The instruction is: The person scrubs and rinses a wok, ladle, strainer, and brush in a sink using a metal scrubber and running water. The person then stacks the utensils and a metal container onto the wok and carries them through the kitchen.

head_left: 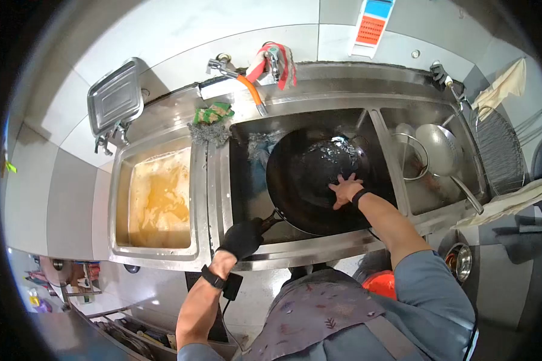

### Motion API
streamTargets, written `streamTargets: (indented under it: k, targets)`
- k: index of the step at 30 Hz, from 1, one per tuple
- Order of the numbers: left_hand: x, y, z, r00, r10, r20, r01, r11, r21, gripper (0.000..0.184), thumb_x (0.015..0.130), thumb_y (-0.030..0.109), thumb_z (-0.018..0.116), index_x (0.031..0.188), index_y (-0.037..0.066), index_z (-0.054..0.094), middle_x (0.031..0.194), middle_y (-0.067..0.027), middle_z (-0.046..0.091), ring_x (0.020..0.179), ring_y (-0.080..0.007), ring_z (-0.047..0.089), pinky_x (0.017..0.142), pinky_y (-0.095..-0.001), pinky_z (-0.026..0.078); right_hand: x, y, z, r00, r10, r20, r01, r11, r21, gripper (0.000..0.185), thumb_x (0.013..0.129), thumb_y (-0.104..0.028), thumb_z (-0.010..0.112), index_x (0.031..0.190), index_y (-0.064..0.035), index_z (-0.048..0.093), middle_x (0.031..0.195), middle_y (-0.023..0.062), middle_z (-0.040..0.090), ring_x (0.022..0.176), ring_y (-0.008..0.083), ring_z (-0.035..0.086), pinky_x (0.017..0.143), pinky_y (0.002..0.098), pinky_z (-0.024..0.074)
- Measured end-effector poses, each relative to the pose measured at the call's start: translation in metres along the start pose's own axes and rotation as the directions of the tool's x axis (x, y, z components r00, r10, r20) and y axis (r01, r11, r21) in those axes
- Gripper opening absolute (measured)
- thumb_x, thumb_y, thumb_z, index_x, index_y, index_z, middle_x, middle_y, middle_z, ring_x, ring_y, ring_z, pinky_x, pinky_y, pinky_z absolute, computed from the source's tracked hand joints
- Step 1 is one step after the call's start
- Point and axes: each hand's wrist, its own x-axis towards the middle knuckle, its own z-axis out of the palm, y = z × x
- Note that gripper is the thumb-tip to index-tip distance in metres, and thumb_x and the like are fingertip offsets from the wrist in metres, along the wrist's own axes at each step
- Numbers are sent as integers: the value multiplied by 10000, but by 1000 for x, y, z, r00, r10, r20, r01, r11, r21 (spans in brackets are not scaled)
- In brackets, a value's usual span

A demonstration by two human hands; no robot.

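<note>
A large black wok (307,204) sits in the middle sink basin, with some shiny water in its far part. My left hand (242,238), in a black glove, is closed around the wok's handle (272,220) at the near left. Bare and with its fingers spread, my right hand (347,191) reaches over the inside of the wok on its right side. Whether the fingertips touch the wok's surface I cannot tell. No tool shows in the right hand.
Cloudy yellowish water fills the left basin (195,234). A steel-wool scrubber (209,135) and green sponge (213,112) lie on the divider. An orange-tipped faucet (251,93) points over the middle basin. The right basin holds a large ladle-like strainer (436,147) and a metal ring (424,153).
</note>
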Motion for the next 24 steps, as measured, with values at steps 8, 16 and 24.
streamTargets:
  k: [8, 16, 24]
  targets:
    - [-17, 16, -82, 999, -36, -40, 43, 978, 205, 295, 895, 198, 582, 1170, 134, 667, 818, -183, 701, 751, -382, 710, 623, -512, 556, 10, -2, -10, 999, -41, -33, 42, 999, 17, 992, 845, -617, 718, 1626, -393, 148, 1697, 116, 77, 1452, 581, 228, 1078, 730, 368]
    - [16, -33, -125, 999, 11, -39, -1, 970, 245, 389, 918, 377, 621, 1277, 237, 678, 880, -176, 708, 785, -410, 692, 674, -512, 550, 62, 31, -28, 985, -175, -15, 175, 972, 158, 763, 911, -432, 707, 1543, -134, 400, 1598, 138, 351, 1446, 439, 349, 1078, 599, 445]
    - [15, -55, -96, 996, -29, 79, 22, 996, 84, 405, 896, 421, 641, 1214, 174, 674, 903, -201, 720, 897, -426, 685, 761, -540, 545, 90, 6, -22, 905, -67, -421, 250, 884, 395, 431, 891, -292, 630, 1150, 44, 704, 1170, 255, 689, 1057, 388, 670, 991, 488, 510]
